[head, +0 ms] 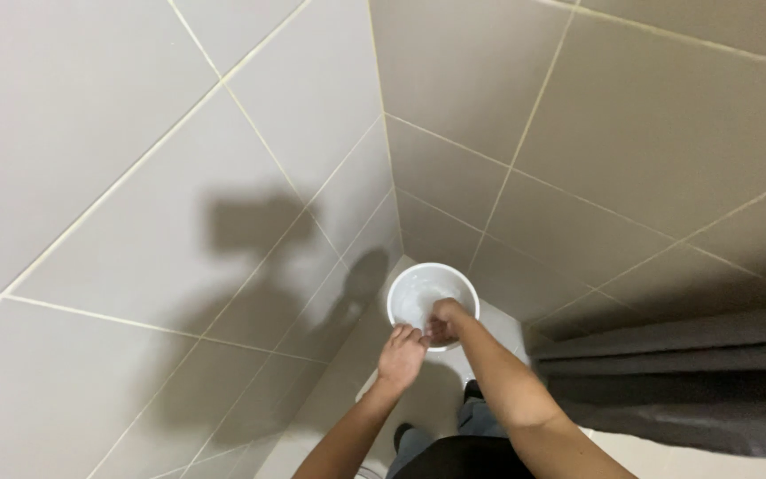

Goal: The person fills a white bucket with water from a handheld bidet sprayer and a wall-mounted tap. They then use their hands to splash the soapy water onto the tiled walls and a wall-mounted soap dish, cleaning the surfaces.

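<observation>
Your landmark is the white round bucket (432,297), which sits on the floor in the corner where the two grey tiled walls (223,177) meet. Your right hand (445,321) reaches over the near rim of the bucket, fingers curled down inside it; whether they pinch anything cannot be told. Your left hand (401,353) rests just outside the near rim, fingers pressed together and bent toward the right hand, touching or almost touching it. The interior of the bucket looks wet or holds a little water, so judge the plastic as slippery, light when nearly empty, and slightly flexible at the wall. Take hold at the rolled rim, which is the stiffest part, with hands on opposite sides. A dark curtain (676,372) hangs to the right of the bucket, well apart from it.
</observation>
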